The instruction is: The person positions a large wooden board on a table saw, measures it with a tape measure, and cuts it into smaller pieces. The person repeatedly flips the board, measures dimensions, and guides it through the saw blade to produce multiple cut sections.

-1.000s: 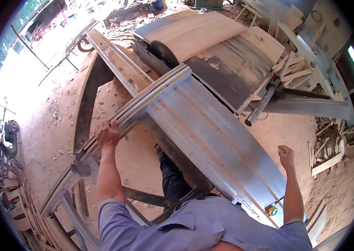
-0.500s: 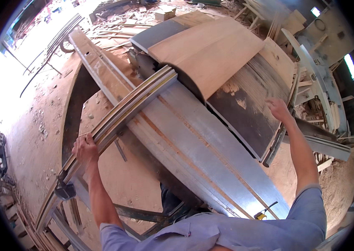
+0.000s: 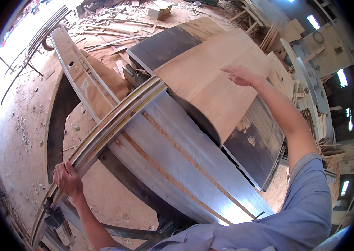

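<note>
My left hand [image 3: 68, 179] is closed around the long metal crosscut fence [image 3: 114, 119], which lies across the sliding saw table [image 3: 177, 142]. A black stop block [image 3: 54, 217] sits on the fence below that hand. Over the broad pale wooden board [image 3: 210, 71] is my right hand [image 3: 240, 75], its fingers stretched out to the left; I cannot tell whether they touch the wood. The board rests on the dark fixed table [image 3: 254, 138]. Along its left edge stands a large circular saw blade [image 3: 196, 117], partly covered by the board.
Offcuts and long strips [image 3: 114, 31] litter the floor beyond the saw. A long beam-like rail [image 3: 74, 67] extends away at the left. More wood [image 3: 311, 92] leans at the right. Thin dark metal bars [image 3: 39, 37] stand at the far left.
My right hand has moved left and away from me, from above the dark table to above the board. The left hand, still on the fence, appears lower left. The whole view has shifted.
</note>
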Demonstrator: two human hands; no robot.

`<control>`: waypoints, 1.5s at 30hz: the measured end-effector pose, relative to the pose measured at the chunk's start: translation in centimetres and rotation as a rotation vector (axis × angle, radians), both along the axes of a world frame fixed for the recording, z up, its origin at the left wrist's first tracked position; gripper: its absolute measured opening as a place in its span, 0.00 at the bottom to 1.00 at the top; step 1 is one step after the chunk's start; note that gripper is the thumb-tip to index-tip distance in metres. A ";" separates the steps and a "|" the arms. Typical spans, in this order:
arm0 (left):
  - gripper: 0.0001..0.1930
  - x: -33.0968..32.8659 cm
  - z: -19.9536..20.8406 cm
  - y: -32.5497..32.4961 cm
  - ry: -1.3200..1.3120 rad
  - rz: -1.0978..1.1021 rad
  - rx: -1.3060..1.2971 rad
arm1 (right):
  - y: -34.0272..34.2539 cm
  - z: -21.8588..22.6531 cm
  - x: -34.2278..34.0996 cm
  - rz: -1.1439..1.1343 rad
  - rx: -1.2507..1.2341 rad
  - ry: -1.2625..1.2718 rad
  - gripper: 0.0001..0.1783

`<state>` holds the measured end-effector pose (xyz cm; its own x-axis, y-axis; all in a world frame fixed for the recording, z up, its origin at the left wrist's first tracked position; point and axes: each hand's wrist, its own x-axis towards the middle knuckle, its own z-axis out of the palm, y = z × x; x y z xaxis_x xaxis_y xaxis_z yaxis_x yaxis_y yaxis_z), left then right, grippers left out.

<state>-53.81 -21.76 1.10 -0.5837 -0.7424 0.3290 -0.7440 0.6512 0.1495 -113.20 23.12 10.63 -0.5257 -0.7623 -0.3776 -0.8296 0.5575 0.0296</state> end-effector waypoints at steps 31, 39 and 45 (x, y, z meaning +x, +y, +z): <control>0.18 3.8 -2.1 1.2 -0.060 0.005 0.026 | 6.2 -8.3 -4.2 0.163 -0.220 0.105 0.32; 0.21 6.4 -2.9 7.3 0.004 0.036 0.063 | 22.8 -8.5 7.9 0.038 -0.306 0.040 0.32; 0.22 8.6 -1.1 13.1 -0.092 -0.036 -0.077 | 41.2 -9.6 17.0 -0.494 -0.414 0.125 0.41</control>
<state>-45.24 -8.70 0.03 -0.6397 -0.6950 0.3282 -0.7281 0.6847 0.0307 -96.25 64.29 1.08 -0.8720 -0.4892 -0.0182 -0.4773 0.8579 -0.1903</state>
